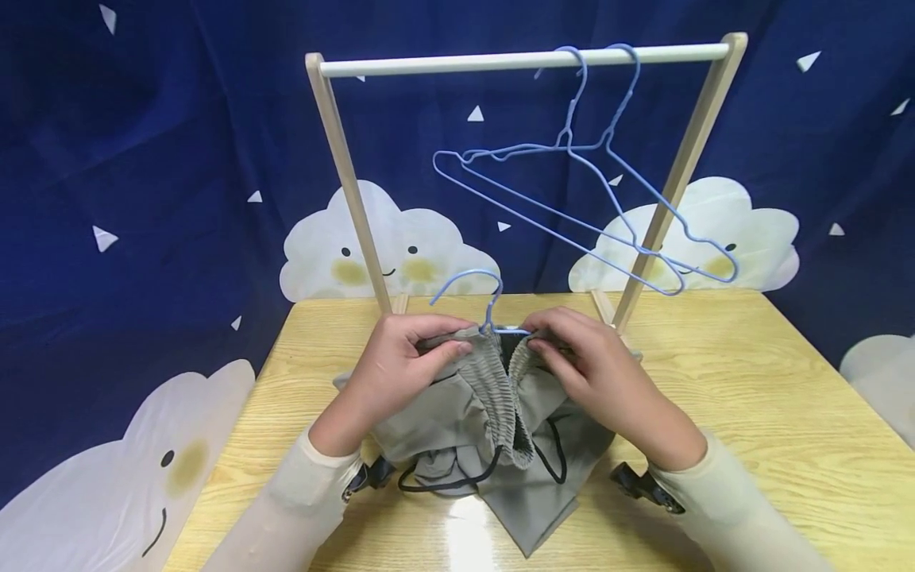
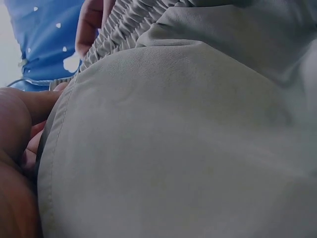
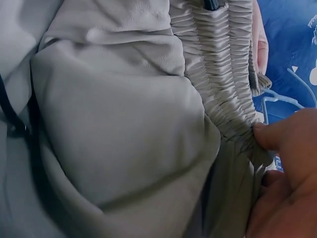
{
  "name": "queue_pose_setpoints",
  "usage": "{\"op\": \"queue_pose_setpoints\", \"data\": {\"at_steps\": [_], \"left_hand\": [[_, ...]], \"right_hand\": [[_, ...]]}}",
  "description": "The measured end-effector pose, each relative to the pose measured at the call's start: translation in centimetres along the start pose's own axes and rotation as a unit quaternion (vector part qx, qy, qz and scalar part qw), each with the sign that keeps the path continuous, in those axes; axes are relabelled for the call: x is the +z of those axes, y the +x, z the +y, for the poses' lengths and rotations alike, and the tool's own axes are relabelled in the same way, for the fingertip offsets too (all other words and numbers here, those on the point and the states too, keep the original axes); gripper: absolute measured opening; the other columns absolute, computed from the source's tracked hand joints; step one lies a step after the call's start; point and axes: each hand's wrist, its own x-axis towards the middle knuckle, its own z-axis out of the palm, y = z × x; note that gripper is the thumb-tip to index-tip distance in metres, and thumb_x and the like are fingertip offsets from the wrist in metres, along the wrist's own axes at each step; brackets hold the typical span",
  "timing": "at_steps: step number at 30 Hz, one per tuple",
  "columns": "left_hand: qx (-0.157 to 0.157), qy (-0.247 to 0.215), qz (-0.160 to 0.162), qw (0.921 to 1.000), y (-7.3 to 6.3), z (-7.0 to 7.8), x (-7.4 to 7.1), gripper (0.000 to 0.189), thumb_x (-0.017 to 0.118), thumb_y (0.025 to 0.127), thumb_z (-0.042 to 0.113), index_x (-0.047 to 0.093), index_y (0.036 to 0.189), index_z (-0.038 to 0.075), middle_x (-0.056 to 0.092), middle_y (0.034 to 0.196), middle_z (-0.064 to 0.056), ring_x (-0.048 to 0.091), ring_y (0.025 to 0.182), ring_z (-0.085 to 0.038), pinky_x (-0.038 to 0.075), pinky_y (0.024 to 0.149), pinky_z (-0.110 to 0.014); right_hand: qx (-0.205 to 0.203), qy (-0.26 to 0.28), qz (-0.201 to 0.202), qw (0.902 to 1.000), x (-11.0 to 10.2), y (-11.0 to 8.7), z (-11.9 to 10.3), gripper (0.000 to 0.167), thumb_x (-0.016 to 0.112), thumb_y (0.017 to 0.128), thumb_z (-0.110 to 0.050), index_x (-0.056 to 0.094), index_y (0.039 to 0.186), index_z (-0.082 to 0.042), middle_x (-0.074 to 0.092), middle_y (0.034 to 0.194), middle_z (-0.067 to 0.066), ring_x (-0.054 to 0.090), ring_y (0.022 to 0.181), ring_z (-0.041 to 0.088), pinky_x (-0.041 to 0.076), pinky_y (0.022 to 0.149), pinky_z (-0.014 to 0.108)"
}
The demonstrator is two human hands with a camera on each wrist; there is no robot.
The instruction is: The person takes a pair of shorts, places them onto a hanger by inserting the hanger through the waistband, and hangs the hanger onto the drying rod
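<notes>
A pair of grey pants (image 1: 436, 413) with a gathered elastic waistband (image 3: 213, 64) and a black drawstring (image 1: 457, 483) lies bunched over the table. Inside the waist opening is a blue hanger (image 1: 492, 306), its hook standing up above the fabric and most of its frame hidden in the cloth. With thumb and fingers, my left hand (image 1: 396, 365) pinches the left side of the waistband. My right hand (image 1: 604, 369) pinches the opposite side, close to the hanger's visible bar. The right wrist view shows that thumb pressed on the gathered edge.
Behind the pants stands a wooden rack (image 1: 343, 167) with a white rail (image 1: 443, 63). Two more blue hangers (image 1: 572, 147) hang from the rail's right half. The wooden table (image 1: 758, 397) extends to both sides, and a dark blue curtain (image 1: 179, 159) with clouds hangs behind.
</notes>
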Motion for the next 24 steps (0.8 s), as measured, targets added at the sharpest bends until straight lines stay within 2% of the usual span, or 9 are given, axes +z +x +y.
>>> {"op": "queue_pose_setpoints", "data": {"at_steps": [11, 15, 18, 24], "left_hand": [[0.014, -0.013, -0.015, 0.9997, -0.1, 0.3, 1.0, 0.019, 0.081, 0.096, 0.001, 0.084, 0.114, 0.003, 0.084, 0.11, -0.008, 0.075, 0.088, -0.008, 0.065, 0.072, -0.026], [0.023, -0.008, -0.024, 0.9994, -0.2, 0.5, 1.3, 0.02, 0.082, 0.095, 0.002, 0.084, 0.115, 0.004, 0.083, 0.112, -0.008, 0.076, 0.09, -0.008, 0.066, 0.075, -0.028], [0.027, 0.002, -0.024, 0.9994, -0.3, 0.6, 1.4, 0.02, 0.082, 0.095, 0.003, 0.084, 0.115, 0.005, 0.083, 0.113, -0.007, 0.076, 0.089, -0.007, 0.066, 0.073, -0.028], [0.025, -0.003, -0.026, 0.9994, -0.3, 0.5, 1.4, 0.02, 0.081, 0.096, 0.003, 0.084, 0.116, 0.005, 0.083, 0.114, -0.007, 0.079, 0.093, -0.01, 0.066, 0.078, -0.029]], "right_hand": [[-0.012, -0.004, -0.006, 0.9999, 0.5, 0.0, -1.3, 0.022, 0.072, 0.103, -0.004, 0.072, 0.124, -0.013, 0.074, 0.117, -0.004, 0.067, 0.102, 0.007, 0.055, 0.089, 0.025], [-0.011, -0.004, -0.008, 0.9999, 0.8, 0.0, -1.6, 0.026, 0.072, 0.104, -0.007, 0.068, 0.129, -0.012, 0.073, 0.11, -0.003, 0.062, 0.084, 0.005, 0.052, 0.076, 0.021], [-0.008, -0.005, 0.0, 1.0, 0.8, -0.1, -1.7, 0.025, 0.073, 0.103, -0.007, 0.068, 0.127, -0.012, 0.072, 0.102, -0.003, 0.055, 0.074, 0.005, 0.047, 0.069, 0.018], [-0.007, -0.001, 0.02, 0.9998, 0.8, -0.3, -1.9, 0.02, 0.074, 0.101, -0.003, 0.073, 0.119, -0.012, 0.075, 0.104, -0.005, 0.061, 0.08, 0.006, 0.049, 0.073, 0.016]]}}
